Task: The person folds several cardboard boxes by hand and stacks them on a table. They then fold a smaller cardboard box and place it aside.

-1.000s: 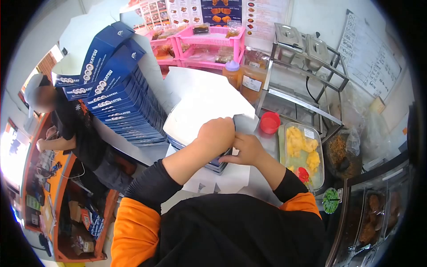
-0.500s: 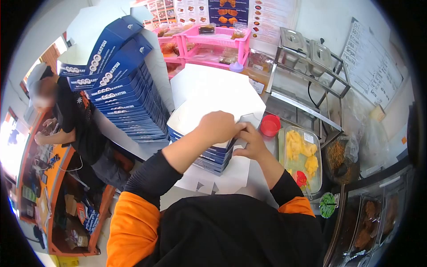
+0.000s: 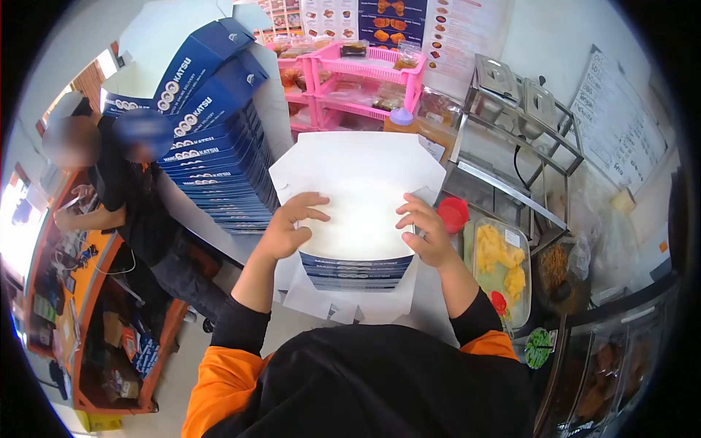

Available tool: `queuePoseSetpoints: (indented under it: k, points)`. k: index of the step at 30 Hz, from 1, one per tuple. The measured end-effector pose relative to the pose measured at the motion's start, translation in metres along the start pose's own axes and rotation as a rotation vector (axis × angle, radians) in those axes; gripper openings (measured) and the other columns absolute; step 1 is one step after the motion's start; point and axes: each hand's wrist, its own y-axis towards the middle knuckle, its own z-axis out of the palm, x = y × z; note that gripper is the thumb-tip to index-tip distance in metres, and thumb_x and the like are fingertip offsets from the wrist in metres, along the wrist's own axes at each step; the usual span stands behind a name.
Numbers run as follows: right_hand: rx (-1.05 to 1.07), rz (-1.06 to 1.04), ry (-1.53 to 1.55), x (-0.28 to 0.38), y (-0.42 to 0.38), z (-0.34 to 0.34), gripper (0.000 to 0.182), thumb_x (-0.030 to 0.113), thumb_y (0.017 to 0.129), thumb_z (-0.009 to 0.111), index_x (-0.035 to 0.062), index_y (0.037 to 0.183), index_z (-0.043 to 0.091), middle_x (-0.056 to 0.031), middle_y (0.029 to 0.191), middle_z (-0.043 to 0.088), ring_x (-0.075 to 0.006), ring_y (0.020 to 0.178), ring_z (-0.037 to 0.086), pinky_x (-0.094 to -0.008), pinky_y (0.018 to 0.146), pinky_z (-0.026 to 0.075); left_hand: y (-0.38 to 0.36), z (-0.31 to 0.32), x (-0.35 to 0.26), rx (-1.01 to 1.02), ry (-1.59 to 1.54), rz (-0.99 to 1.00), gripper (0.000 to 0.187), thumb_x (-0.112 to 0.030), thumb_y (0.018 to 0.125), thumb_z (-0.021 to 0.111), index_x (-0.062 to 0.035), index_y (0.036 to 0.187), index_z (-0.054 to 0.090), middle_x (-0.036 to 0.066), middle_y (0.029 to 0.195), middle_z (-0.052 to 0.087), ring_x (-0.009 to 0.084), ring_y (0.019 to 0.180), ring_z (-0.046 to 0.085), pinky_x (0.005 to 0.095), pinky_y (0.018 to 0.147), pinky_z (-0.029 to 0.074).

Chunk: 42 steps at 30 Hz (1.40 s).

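Observation:
A white-lined paper food box [image 3: 358, 212] with a blue printed outside sits in front of me, its lid flap raised at the back. It tops a short nested stack of blue boxes [image 3: 356, 277]. My left hand [image 3: 290, 228] is at the box's left rim, fingers apart and reaching over the inside. Opposite it, my right hand [image 3: 428, 232] is at the right rim with its fingers spread. Under the short stack lies a white flat sheet [image 3: 314, 301]. A tall stack of blue katsu boxes [image 3: 219, 157] rises to the left, the upper ones with open flaps.
Pink baskets [image 3: 365, 77] with packets stand behind. On the right are a red cup [image 3: 453, 214], a tray of yellow food [image 3: 501, 266], a metal rack [image 3: 522, 146] and a green-filled container [image 3: 538, 348]. A person [image 3: 139, 197] stands at an orange counter [image 3: 84, 314] on the left.
My hands have parted from the box's right corner, the left moving to the left rim. The box now faces me squarely, its inside in full view.

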Motion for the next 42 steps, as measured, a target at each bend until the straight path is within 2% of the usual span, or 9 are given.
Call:
queuePoseSetpoints:
  k: [12, 16, 21, 26, 31, 34, 37, 40, 42]
  points:
    - [0.066, 0.073, -0.001, -0.006, -0.005, -0.001, 0.012, 0.014, 0.070, 0.057, 0.0051, 0.079, 0.059, -0.0116, 0.103, 0.057, -0.0315, 0.118, 0.042, -0.0374, 0.096, 0.034, -0.007, 0.000, 0.014, 0.014, -0.037, 0.043, 0.030, 0.001, 0.062, 0.049, -0.0038, 0.088, 0.064, 0.011, 0.116, 0.055, 0.0311, 0.122, 0.036, 0.0380, 0.101, 0.028]
    - [-0.314, 0.281, 0.331, -0.002, -0.016, 0.004, 0.043, 0.018, 0.076, 0.056, -0.0021, 0.113, 0.050, -0.0147, 0.122, 0.049, -0.0280, 0.120, 0.041, -0.0361, 0.099, 0.032, -0.021, -0.030, -0.021, -0.391, -0.074, 0.224, 0.016, -0.008, 0.071, 0.057, -0.0021, 0.084, 0.063, 0.012, 0.103, 0.059, 0.0295, 0.111, 0.047, 0.0391, 0.095, 0.033]
    - [-0.742, 0.137, 0.498, 0.010, -0.026, -0.025, 0.040, 0.025, 0.089, 0.046, -0.0019, 0.118, 0.044, -0.0173, 0.118, 0.050, -0.0272, 0.113, 0.047, -0.0357, 0.090, 0.042, -0.023, -0.165, -0.093, -1.255, 0.305, 0.571, 0.015, -0.007, 0.074, 0.058, 0.0031, 0.085, 0.060, 0.008, 0.083, 0.058, 0.0170, 0.074, 0.054, 0.0274, 0.074, 0.043]
    - [-0.805, 0.157, 0.464, 0.027, -0.022, -0.026, 0.035, 0.024, 0.088, 0.048, -0.0038, 0.110, 0.049, -0.0166, 0.109, 0.056, -0.0255, 0.102, 0.054, -0.0341, 0.083, 0.045, 0.028, -0.359, -0.079, -1.235, 0.878, 0.087, 0.028, -0.022, 0.078, 0.057, -0.0003, 0.096, 0.058, 0.008, 0.085, 0.057, 0.0193, 0.073, 0.056, 0.0326, 0.068, 0.045]
    - [-0.765, 0.096, 0.521, 0.041, -0.011, -0.007, 0.031, 0.023, 0.088, 0.048, -0.0033, 0.104, 0.052, -0.0151, 0.098, 0.059, -0.0229, 0.089, 0.058, -0.0319, 0.075, 0.048, 0.058, -0.380, -0.087, -0.850, 0.095, -0.496, 0.030, -0.030, 0.077, 0.045, -0.0111, 0.094, 0.062, 0.017, 0.104, 0.060, 0.0343, 0.096, 0.056, 0.0433, 0.078, 0.043]
    - [-0.775, 0.105, 0.536, 0.042, -0.003, 0.001, 0.028, 0.022, 0.088, 0.048, -0.0029, 0.100, 0.054, -0.0147, 0.094, 0.059, -0.0220, 0.084, 0.059, -0.0310, 0.072, 0.047, 0.065, -0.392, -0.079, -1.060, 1.036, -0.285, 0.035, -0.030, 0.079, 0.037, -0.0101, 0.095, 0.062, 0.013, 0.103, 0.061, 0.0341, 0.097, 0.055, 0.0423, 0.080, 0.043]
    - [-0.792, 0.071, 0.549, 0.048, 0.002, 0.006, 0.025, 0.019, 0.087, 0.047, -0.0027, 0.097, 0.055, -0.0145, 0.091, 0.059, -0.0220, 0.082, 0.058, -0.0308, 0.070, 0.047, 0.059, -0.372, -0.111, -1.493, 0.971, -0.021, 0.036, -0.027, 0.080, 0.035, -0.0058, 0.092, 0.062, 0.017, 0.096, 0.062, 0.0342, 0.092, 0.057, 0.0415, 0.077, 0.044]
    - [-0.787, -0.050, 0.584, 0.071, 0.008, 0.015, 0.023, 0.017, 0.086, 0.047, -0.0029, 0.095, 0.054, -0.0145, 0.088, 0.059, -0.0231, 0.080, 0.058, -0.0317, 0.070, 0.047, 0.037, -0.388, -0.129, -1.490, 1.528, 0.094, 0.027, -0.018, 0.081, 0.040, -0.0014, 0.087, 0.060, 0.020, 0.087, 0.061, 0.0340, 0.079, 0.060, 0.0386, 0.066, 0.047]
    - [-0.720, -0.154, 0.592, 0.090, 0.017, 0.026, 0.027, 0.018, 0.085, 0.049, -0.0029, 0.103, 0.051, -0.0169, 0.094, 0.057, -0.0253, 0.083, 0.057, -0.0336, 0.072, 0.047, 0.033, -0.344, -0.168, -1.542, 0.374, 0.323, 0.020, -0.012, 0.079, 0.044, 0.0005, 0.084, 0.059, 0.019, 0.080, 0.061, 0.0340, 0.070, 0.059, 0.0372, 0.060, 0.047]
